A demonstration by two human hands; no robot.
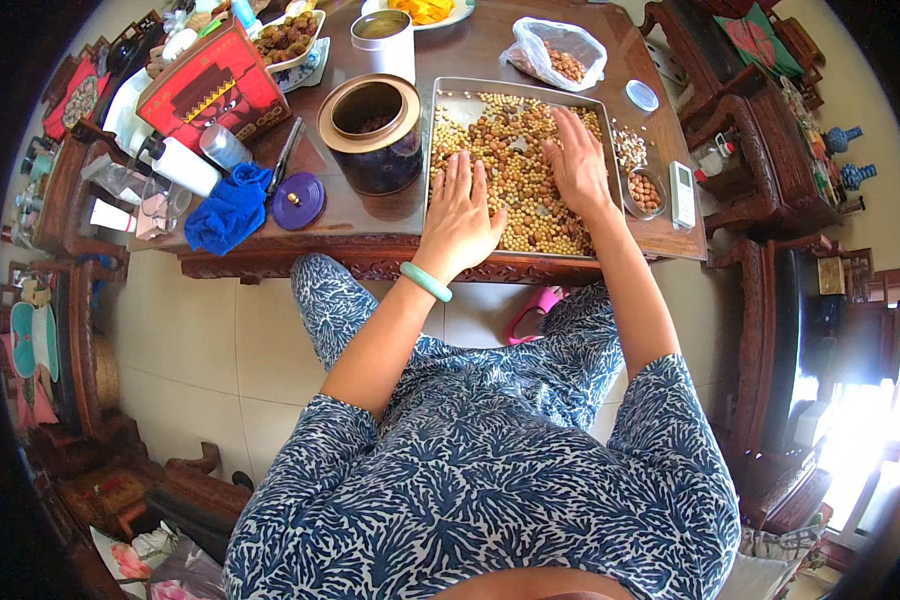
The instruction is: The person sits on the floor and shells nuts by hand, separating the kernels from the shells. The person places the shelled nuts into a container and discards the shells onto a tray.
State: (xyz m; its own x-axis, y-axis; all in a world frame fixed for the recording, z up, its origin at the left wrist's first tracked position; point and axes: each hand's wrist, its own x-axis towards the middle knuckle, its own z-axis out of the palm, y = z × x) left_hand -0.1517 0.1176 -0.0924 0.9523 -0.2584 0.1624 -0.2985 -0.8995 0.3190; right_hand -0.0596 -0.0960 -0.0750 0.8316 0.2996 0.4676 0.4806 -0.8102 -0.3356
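Observation:
A rectangular metal tray (615,161) holds a spread of yellow beans and brown nuts (521,180). My left hand (461,217) lies palm down over the tray's left part, fingers slightly apart, with a pale green bangle (426,282) at the wrist. Over the right part, my right hand (579,165) is tilted with its fingers extended, at the nuts and beans. Neither hand has anything visibly gripped; what lies under the palms is hidden. Left of the tray stands a dark canister (371,161) without its lid. A small metal bowl of nuts (645,193) sits at the tray's right.
Behind the tray are an open plastic bag of nuts (566,64) and a white canister (384,52). A remote control (682,195) lies at the right. Leftward are a purple lid (298,201), a blue cloth (229,210), a pump bottle (184,166) and a red box (217,97).

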